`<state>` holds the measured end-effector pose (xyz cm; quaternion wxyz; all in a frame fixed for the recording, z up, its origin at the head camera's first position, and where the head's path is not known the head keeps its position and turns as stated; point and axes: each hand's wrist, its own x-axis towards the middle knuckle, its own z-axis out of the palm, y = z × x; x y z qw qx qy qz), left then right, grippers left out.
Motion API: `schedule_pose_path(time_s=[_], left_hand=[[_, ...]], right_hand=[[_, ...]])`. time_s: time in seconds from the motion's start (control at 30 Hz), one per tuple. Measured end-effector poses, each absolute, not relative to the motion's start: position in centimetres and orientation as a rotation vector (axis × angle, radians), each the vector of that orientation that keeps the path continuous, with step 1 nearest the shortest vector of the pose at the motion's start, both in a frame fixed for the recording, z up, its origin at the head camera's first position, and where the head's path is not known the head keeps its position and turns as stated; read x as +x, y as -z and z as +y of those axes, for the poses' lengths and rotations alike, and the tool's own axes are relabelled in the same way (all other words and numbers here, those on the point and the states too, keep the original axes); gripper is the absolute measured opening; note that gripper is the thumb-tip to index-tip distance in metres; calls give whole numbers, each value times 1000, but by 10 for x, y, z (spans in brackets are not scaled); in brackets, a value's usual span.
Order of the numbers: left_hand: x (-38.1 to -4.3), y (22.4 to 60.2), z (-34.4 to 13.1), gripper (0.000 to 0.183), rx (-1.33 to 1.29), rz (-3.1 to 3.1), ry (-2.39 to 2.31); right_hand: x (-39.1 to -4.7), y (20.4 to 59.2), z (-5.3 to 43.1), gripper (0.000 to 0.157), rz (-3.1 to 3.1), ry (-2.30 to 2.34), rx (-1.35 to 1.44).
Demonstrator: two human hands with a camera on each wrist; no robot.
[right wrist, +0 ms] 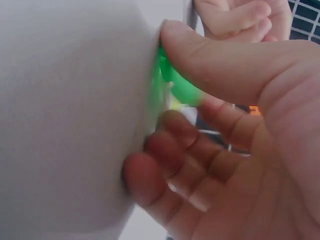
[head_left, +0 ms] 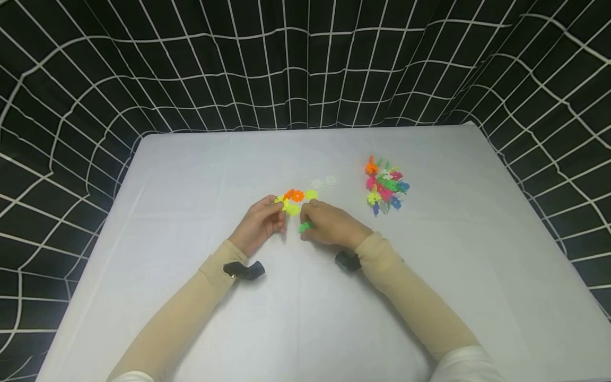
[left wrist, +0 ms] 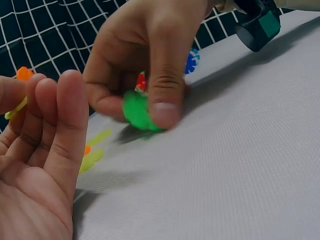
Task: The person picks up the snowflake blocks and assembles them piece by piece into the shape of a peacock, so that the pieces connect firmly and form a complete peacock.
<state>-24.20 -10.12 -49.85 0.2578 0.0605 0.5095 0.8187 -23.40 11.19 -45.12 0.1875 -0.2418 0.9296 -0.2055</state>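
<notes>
My left hand (head_left: pixel 258 222) pinches a small joined piece of notched plastic discs, yellow (head_left: pixel 285 203) with orange. In the left wrist view part of that piece, an orange disc (left wrist: pixel 24 74), shows at the fingertips. My right hand (head_left: pixel 334 223), just right of it and low over the table, holds a green notched disc (left wrist: pixel 137 111) between thumb and fingers. Its green edge (right wrist: pixel 186 92) appears blurred under the thumb in the right wrist view. Between and beyond the hands lie an orange disc (head_left: pixel 298 196) and a yellow disc (head_left: pixel 311 194).
Two white discs (head_left: pixel 330 180) lie farther back on the white table (head_left: pixel 229 175). To the right stands a heap of joined discs (head_left: pixel 386 185) in several colours. A black curtain with a white grid (head_left: pixel 305 63) surrounds the table's far sides.
</notes>
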Motion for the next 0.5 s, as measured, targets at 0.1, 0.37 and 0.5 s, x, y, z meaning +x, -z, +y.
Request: schedule_pose_path(time_s=[0.1, 0.37, 0.5], left_hand=[[-242, 499, -100, 10, 151, 1357, -2238], [-242, 499, -97, 13, 127, 1458, -2220], [-242, 499, -97, 18, 131, 1504, -2208]], right_hand=[[-236, 451, 112, 15, 2647, 676, -642], [-237, 446, 110, 15, 2736, 1018, -630], [-234, 444, 107, 12, 2738, 1021, -680]])
